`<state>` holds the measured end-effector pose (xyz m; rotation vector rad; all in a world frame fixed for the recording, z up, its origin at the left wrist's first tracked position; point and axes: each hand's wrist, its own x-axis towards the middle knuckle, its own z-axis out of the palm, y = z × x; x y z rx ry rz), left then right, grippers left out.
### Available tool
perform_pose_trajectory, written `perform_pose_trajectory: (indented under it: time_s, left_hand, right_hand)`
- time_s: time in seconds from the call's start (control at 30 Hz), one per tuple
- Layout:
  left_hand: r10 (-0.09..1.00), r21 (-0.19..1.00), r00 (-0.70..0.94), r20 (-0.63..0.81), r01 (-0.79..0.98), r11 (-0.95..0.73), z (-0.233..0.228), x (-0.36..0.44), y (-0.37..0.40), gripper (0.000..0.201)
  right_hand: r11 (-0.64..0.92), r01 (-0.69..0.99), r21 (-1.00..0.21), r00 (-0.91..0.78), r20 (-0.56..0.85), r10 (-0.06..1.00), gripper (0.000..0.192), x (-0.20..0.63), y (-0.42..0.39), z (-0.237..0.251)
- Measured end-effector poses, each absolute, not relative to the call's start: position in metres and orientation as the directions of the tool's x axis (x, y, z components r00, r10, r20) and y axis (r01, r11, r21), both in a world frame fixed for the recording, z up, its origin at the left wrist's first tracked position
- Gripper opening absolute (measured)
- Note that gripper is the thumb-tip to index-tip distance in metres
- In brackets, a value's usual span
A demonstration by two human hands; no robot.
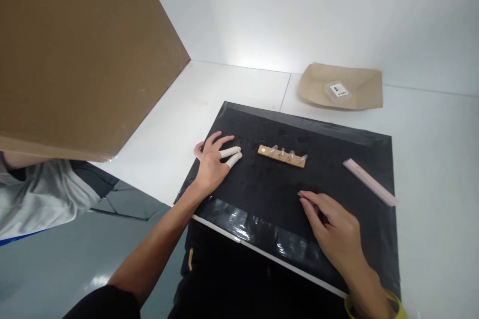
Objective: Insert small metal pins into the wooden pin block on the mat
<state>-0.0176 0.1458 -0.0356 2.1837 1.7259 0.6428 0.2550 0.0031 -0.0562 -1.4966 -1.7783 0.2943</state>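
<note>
My left hand rests flat on the black mat, fingers spread, two fingertips wearing white finger cots that point toward a small tan circuit strip. The strip lies on the mat with several clear upright components on it. My right hand rests on the mat below and to the right of the strip, thumb and forefinger pinched on a tiny dark part that is too small to identify.
A pale pink flat bar lies at the mat's right side. A brown paper tray holding a clear labelled packet sits at the back. A large cardboard panel stands at left, with another person's grey sleeve below it.
</note>
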Motion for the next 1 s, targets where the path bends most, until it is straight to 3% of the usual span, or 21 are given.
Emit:
perform_pose_trajectory:
  time_s: [0.27,0.63,1.0]
  left_hand:
    - [0.979,0.564,0.179,0.099,0.8,-0.204,-0.024,-0.005,0.155,0.011]
    - [0.836,0.659,0.542,0.087,0.598,-0.456,-0.029,0.018,0.184,0.008]
    - [0.832,0.661,0.546,0.099,0.589,-0.465,-0.034,0.022,0.187,0.006]
  right_hand:
    - [0.293,0.73,-0.617,-0.007,0.423,0.906,0.012,0.255,0.004,-0.056]
    - [0.274,0.744,-0.61,0.009,0.419,0.908,0.012,0.254,0.005,-0.055]
    - [0.256,0.743,-0.618,0.02,0.403,0.915,0.013,0.253,0.005,-0.055]
